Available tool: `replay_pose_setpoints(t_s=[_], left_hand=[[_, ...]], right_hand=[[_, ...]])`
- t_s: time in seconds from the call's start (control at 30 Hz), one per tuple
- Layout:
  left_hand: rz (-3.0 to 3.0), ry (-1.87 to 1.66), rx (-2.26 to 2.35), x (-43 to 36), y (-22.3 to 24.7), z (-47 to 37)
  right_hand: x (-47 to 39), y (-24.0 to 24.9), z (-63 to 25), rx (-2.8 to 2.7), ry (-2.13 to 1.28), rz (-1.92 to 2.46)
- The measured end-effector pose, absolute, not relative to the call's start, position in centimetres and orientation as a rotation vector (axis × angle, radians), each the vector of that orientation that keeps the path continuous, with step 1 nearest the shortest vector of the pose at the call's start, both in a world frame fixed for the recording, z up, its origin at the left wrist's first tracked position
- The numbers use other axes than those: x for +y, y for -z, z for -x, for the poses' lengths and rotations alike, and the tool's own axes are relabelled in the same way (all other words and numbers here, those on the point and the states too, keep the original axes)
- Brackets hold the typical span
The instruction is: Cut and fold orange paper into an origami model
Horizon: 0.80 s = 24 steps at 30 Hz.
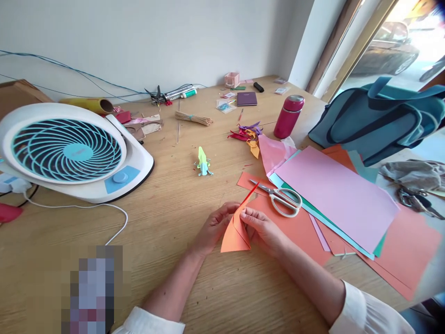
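Observation:
An orange piece of folded paper (pixel 235 236) is held upright between my two hands, narrow and pointed at the top, flaring wide at the bottom. My left hand (pixel 216 225) grips its left side, the fingertips partly hidden behind the paper. On the other side, my right hand (pixel 261 227) pinches the paper between thumb and fingers near its middle. Just beyond lie scissors (pixel 285 202) with white handles, resting on orange sheets (pixel 306 236). A small green and light-blue folded paper figure (pixel 202 162) stands on the table in front of my hands.
At the left stands a white and blue fan (pixel 78 152), its cable crossing the table. Pink paper (pixel 337 190) tops a stack at the right. Behind are colourful folded paper figures (pixel 248 135), a red flask (pixel 289 116), a bundle of sticks (pixel 193 118) and a blue bag (pixel 375 116).

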<state>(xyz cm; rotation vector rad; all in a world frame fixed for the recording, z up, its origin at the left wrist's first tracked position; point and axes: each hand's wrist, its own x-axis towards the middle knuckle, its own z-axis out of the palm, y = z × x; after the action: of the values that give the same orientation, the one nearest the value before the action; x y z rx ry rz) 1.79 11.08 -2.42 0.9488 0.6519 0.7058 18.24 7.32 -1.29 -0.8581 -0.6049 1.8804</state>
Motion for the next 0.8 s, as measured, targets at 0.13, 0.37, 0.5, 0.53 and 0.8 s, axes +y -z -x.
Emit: replay_pose_setpoints(t_s=[0.13,0.37,0.5,0.53,0.8], left_hand=[[-1.013,-0.734,0.624,11.1,2.4,-1.9],[-0.881,-0.836,0.655,11.0,1.5,-2.0],[-0.856,-0.919,0.725,11.4,1.2,-1.7],[-0.859,-0.934,0.744,11.5,1.2,-1.7],[-1.221,-0.778,0.834,11.2,0.7,-1.8]], right_hand=[[7.1,1.5,-17.6,-0.561,-1.904,0.832],[7.1,1.5,-17.8,-0.611,-1.877,0.868],[7.4,1.0,-18.4,-0.643,-1.816,0.918],[7.5,1.0,-18.5,-0.648,-1.802,0.929],[7.7,1.3,-19.8,-0.657,-1.672,0.991]])
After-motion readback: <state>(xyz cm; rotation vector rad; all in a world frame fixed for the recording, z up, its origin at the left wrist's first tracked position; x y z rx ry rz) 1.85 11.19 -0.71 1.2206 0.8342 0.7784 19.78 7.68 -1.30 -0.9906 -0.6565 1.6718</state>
